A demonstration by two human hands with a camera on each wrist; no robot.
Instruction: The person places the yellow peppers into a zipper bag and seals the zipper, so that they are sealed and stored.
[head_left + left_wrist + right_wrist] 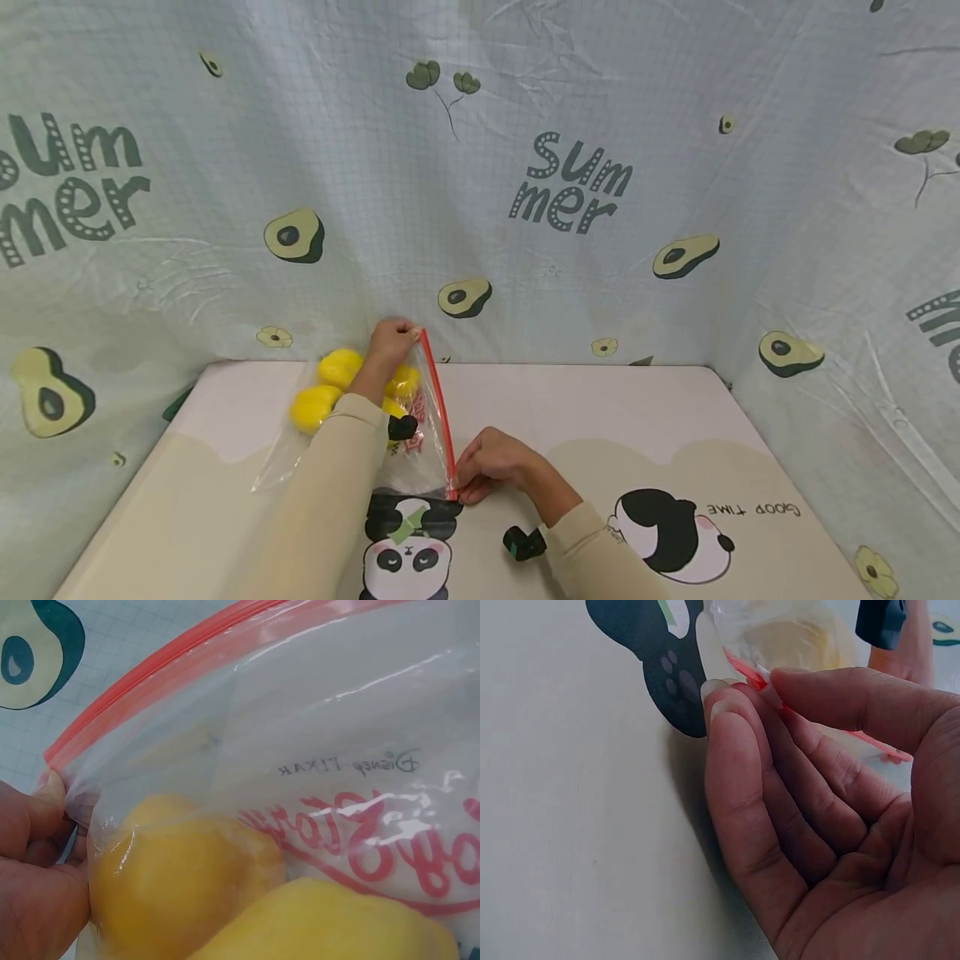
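two hands on my zip bag (420, 433) of yellow fruit (315, 407), standing on the bench (675, 417): left hand (390, 342) pinches the red seal's top corner, right hand (491, 471) pinches its lower end.

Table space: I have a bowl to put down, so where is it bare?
The table is bare on its right half, between the bag and the curtain, and along the near left edge. It is crowded mid-left: bag, lemons, left hand, right hand.
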